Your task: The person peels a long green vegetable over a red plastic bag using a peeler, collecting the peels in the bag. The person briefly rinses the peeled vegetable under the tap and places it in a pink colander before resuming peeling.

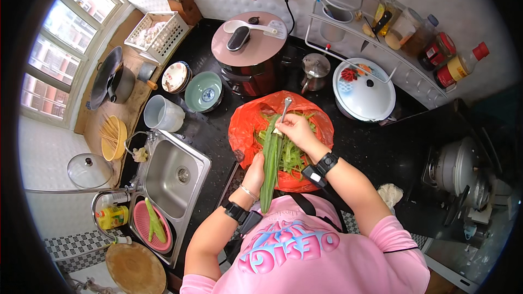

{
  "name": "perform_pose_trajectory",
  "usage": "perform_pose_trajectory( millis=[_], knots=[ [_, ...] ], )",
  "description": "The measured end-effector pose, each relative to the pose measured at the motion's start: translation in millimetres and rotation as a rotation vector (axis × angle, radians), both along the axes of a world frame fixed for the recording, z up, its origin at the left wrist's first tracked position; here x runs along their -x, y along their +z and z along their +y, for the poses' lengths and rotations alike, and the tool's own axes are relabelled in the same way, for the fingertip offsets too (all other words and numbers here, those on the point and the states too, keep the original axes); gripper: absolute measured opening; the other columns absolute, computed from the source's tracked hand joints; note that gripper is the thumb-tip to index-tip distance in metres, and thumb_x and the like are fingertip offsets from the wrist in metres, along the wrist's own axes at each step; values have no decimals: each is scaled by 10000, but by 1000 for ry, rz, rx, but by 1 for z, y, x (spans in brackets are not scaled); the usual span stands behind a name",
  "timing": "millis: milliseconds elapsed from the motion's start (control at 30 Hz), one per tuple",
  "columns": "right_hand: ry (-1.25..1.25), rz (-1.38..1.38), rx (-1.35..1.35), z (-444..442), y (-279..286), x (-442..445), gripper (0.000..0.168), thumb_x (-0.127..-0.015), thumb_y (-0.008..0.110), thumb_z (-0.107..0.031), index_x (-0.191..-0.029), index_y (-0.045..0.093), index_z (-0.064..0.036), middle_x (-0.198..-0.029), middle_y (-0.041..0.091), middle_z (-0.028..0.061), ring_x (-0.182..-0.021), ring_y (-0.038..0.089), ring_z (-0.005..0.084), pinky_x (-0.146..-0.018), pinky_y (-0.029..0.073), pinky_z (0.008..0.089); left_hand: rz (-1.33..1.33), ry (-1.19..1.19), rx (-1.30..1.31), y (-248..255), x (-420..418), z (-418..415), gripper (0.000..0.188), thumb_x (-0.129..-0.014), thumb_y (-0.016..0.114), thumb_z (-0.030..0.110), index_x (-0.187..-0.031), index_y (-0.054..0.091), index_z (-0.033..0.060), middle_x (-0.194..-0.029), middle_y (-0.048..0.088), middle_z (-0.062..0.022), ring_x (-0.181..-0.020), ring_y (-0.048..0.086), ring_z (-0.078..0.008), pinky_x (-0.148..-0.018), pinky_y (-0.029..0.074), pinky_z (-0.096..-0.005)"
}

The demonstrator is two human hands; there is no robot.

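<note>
My left hand (255,173) grips a long, ridged green luffa gourd (270,171) along its side, tilted with its lower end towards my shirt. In my right hand (297,130) is a slim metal peeler (287,107), its handle end pointing away from me; its lower part lies against the gourd, partly hidden by my fingers. Beneath both hands an open red plastic bag (250,110) holds a heap of green peelings (292,157). To the left, pale green peeled gourds (154,223) rest in a pink colander (141,216) in the smaller sink bowl.
A steel sink (165,171) is at left. Behind it stand a plastic jug (163,113) and a green bowl (203,92). A large lidded cooker (253,71), a glass-lidded pot (315,69) and a white enamel pot (363,94) line the back. Above hangs a condiment rack (347,20).
</note>
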State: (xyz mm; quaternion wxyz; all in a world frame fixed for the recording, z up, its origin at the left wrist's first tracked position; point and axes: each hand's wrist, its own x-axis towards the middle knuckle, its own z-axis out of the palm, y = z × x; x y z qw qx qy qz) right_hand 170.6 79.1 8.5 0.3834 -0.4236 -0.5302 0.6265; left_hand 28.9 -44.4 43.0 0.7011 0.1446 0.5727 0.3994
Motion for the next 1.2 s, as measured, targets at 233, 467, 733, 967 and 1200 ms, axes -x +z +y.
perform_pose_trajectory(
  millis=[233,467,733,967,1200],
  knots=[
    [-194,-37,78,47,-36,-25,118,-808,640,-94,-882,639,-2,-755,638,28,-674,570,79,-628,447,216,6,-62,-52,9,9,-18,419,-961,279,465,-1102,468,120,-720,544,-50,-466,536,-184,-440,460,-294],
    [143,170,138,-19,24,-11,112,-833,626,-91,-924,627,-27,-836,644,20,-775,604,95,-722,482,242,-7,55,-35,-3,17,8,490,-942,318,510,-998,548,81,-803,602,-73,-559,572,-174,-468,469,-303],
    [349,245,214,-84,45,-4,91,-818,634,-27,-904,620,-2,-781,629,10,-722,591,71,-668,484,215,-308,90,96,-1,3,18,523,-969,240,463,-1189,514,77,-1002,609,-95,-843,601,-186,-715,502,-329],
    [127,134,97,-57,24,1,94,-828,628,-72,-883,623,4,-758,632,2,-669,569,48,-610,455,193,-224,30,115,4,-1,23,509,-957,274,490,-1087,551,83,-844,615,-59,-668,585,-176,-591,493,-299],
    [34,118,39,-8,5,0,87,-821,633,-71,-867,629,2,-763,641,21,-679,587,76,-633,464,212,-92,-27,110,4,-2,13,484,-949,294,500,-967,570,102,-696,580,-47,-519,539,-181,-460,448,-295]
  ],
)
